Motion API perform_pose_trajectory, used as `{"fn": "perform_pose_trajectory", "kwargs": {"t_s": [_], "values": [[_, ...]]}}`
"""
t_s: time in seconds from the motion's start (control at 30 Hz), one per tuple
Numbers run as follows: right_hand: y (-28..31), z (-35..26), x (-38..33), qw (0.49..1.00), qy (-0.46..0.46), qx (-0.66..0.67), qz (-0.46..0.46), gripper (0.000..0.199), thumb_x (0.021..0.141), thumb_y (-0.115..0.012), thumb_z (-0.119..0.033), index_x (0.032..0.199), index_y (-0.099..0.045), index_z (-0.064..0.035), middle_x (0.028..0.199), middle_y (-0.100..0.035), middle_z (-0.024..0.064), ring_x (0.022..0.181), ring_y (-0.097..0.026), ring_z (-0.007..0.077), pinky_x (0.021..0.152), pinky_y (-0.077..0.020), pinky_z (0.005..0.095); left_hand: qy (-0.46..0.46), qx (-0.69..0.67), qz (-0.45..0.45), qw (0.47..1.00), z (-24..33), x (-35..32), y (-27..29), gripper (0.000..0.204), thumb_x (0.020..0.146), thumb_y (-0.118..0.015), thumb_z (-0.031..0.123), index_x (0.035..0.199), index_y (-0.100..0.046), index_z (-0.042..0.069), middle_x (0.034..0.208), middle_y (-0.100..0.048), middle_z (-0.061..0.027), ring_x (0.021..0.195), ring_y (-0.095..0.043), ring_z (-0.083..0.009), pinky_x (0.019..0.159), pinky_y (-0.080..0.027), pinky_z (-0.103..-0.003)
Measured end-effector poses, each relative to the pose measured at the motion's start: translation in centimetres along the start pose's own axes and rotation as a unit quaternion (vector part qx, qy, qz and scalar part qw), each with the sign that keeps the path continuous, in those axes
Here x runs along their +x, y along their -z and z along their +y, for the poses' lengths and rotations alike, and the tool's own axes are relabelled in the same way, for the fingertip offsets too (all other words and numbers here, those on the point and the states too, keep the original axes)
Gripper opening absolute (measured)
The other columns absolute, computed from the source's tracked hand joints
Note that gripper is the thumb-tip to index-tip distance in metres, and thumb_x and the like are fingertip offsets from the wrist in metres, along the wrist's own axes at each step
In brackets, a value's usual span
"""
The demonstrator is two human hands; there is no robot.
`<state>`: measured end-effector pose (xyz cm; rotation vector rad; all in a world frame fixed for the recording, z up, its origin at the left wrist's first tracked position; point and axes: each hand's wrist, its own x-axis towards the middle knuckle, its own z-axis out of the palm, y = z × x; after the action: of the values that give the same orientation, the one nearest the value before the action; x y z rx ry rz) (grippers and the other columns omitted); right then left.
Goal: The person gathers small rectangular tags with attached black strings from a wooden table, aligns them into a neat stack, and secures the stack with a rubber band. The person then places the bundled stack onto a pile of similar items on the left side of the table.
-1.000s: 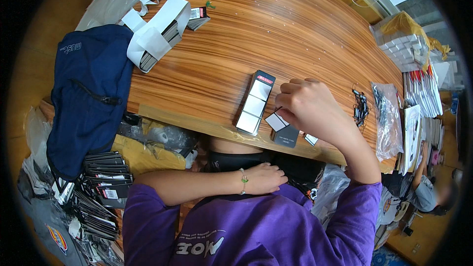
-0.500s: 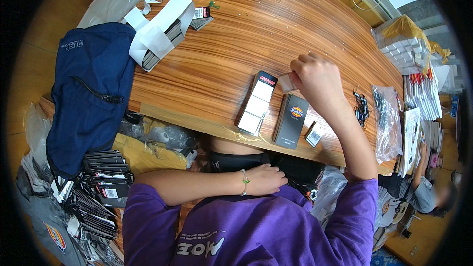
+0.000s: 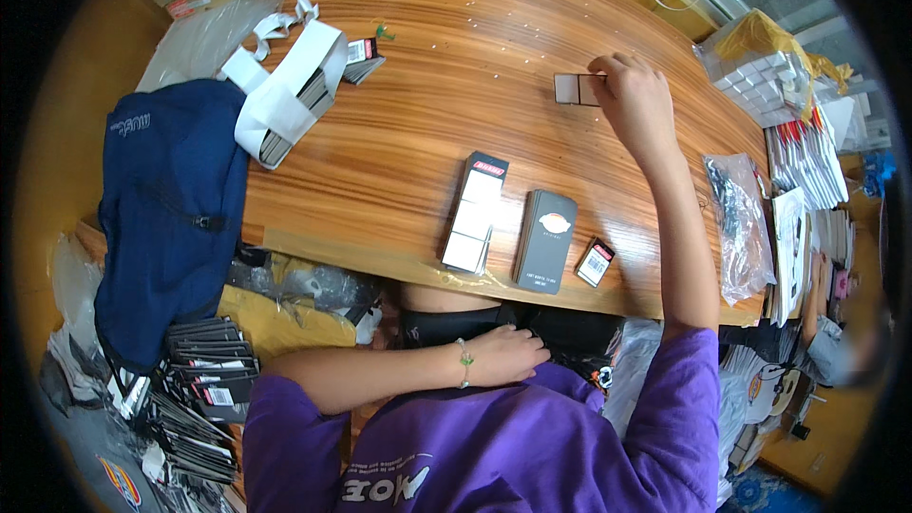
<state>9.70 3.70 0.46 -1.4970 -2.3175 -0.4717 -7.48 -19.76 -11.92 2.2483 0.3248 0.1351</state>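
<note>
My right hand (image 3: 635, 100) is closed on the end of a hang tag (image 3: 567, 88) with pale panels and a dark border, over the far right part of the table. Nearer the front edge, a stack of long tags with white panels (image 3: 475, 212) lies beside a stack of dark grey tags (image 3: 545, 239). To their right is a small stack of white barcode labels (image 3: 596, 262). My left hand (image 3: 508, 356) rests flat on my lap, holding nothing, with a beaded bracelet at its wrist.
A navy bag (image 3: 171, 218) hangs over the left edge. Next to it stand paper-banded tags (image 3: 294, 100) and a small tag bundle (image 3: 362, 60). A plastic bag (image 3: 736, 228) and wrapped boxes (image 3: 760, 76) line the right side. Another person (image 3: 826, 347) is at far right.
My right hand has moved farther from me across the table with the hang tag, which now shows more fully. The left hand stays on my lap. The view has shifted slightly.
</note>
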Motion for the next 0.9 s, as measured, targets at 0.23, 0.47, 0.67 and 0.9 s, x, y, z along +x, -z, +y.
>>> {"fn": "perform_pose_trajectory", "kwargs": {"t_s": [0.23, 0.47, 0.67, 0.9], "values": [[3.2, 0.1, -5.7, 0.953, -0.081, 0.269, -0.117, 0.012, 0.070, -0.063, 0.001, 0.082, -0.061, -0.0015, 0.076, -0.060, 0.0111, 0.072, -0.059, 0.0245, 0.062, -0.0471, 0.0324, -0.014, 0.027, -0.013, 0.999, -0.3, 0.2, 0.0, 0.023, 0.082, -0.056, 0.026, 0.092, -0.052, 0.005, 0.086, -0.053, -0.0095, 0.086, -0.054, -0.0254, 0.076, -0.044, -0.037], [-0.4, 0.2, -7.5, 0.944, -0.063, 0.296, -0.133, 0.007, 0.074, -0.063, -0.005, 0.080, -0.060, -0.0033, 0.071, -0.059, 0.0124, 0.064, -0.058, 0.0266, 0.055, -0.0461, 0.0326, 0.000, 0.016, -0.072, 0.997, -0.5, 0.6, 0.4, 0.026, 0.085, -0.050, 0.029, 0.099, -0.052, 0.007, 0.093, -0.054, -0.0089, 0.090, -0.053, -0.0245, 0.078, -0.043, -0.036], [-3.5, 9.7, -3.4, 0.936, -0.154, 0.316, -0.030, 0.009, 0.074, -0.064, -0.008, 0.081, -0.061, -0.0037, 0.072, -0.062, 0.0112, 0.066, -0.060, 0.0255, 0.059, -0.0458, 0.0349, 0.018, 0.049, -0.109, 0.993, -0.5, 0.8, 1.2, 0.025, 0.083, -0.044, 0.014, 0.106, -0.051, 0.008, 0.101, -0.052, -0.0069, 0.096, -0.053, -0.0234, 0.081, -0.044, -0.037], [2.0, 14.5, -9.7, 0.968, -0.101, 0.229, -0.007, 0.008, 0.071, -0.062, 0.000, 0.078, -0.058, -0.0016, 0.079, -0.061, 0.0089, 0.079, -0.057, 0.0252, 0.069, -0.0443, 0.0320, 0.043, -0.007, -0.112, 0.993, -0.7, 1.2, 2.3, 0.024, 0.088, -0.042, 0.024, 0.103, -0.050, 0.007, 0.101, -0.053, -0.0093, 0.100, -0.052, -0.0255, 0.085, -0.042, -0.038]]}}
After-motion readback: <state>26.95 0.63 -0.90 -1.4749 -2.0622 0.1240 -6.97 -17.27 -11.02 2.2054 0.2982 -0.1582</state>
